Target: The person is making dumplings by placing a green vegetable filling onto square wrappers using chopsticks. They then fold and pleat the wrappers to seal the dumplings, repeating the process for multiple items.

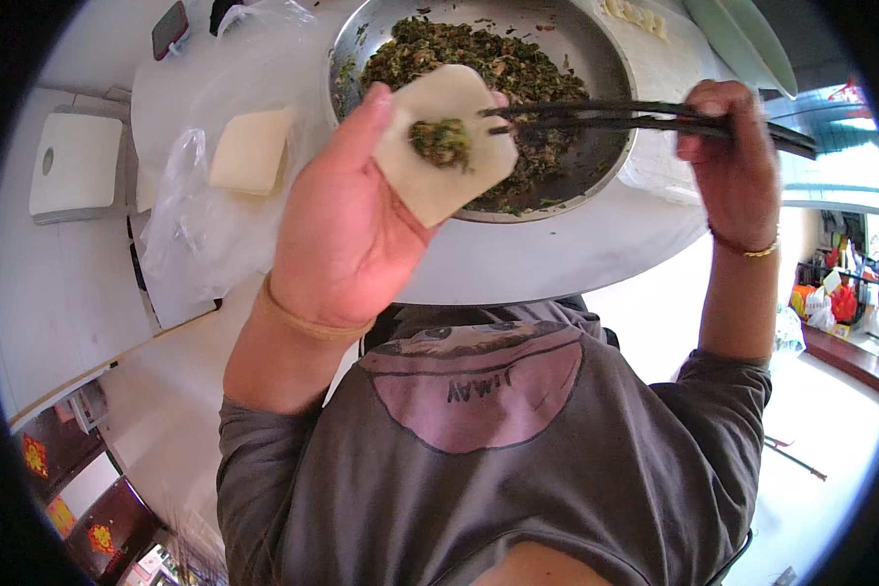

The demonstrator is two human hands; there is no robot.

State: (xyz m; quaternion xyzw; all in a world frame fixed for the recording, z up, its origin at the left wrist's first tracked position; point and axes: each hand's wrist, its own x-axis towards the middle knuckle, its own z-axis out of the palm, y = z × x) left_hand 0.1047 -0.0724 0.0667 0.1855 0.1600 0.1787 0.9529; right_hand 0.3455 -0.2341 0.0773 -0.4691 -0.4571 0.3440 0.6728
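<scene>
On my left hand (344,234) lies a flat dumpling wrapper (439,194), held up over the near left side of a metal basin. A small lump of chopped green filling (441,143) sits at its middle. My right hand (736,150) grips a pair of dark chopsticks (630,116); their tips are at the wrapper's right edge, just right of the lump. More of the minced filling (483,55) fills much of the metal basin (614,157). To the left, a stack of square wrappers (249,154) rests on a clear plastic bag (183,242).
Several folded dumplings (633,16) lie at the far right, beside a pale green bowl (751,44). A white box (77,165) with an oval hole is at the left. Near the back left is a phone-like object (170,29). The white table's edge (498,299) curves before me.
</scene>
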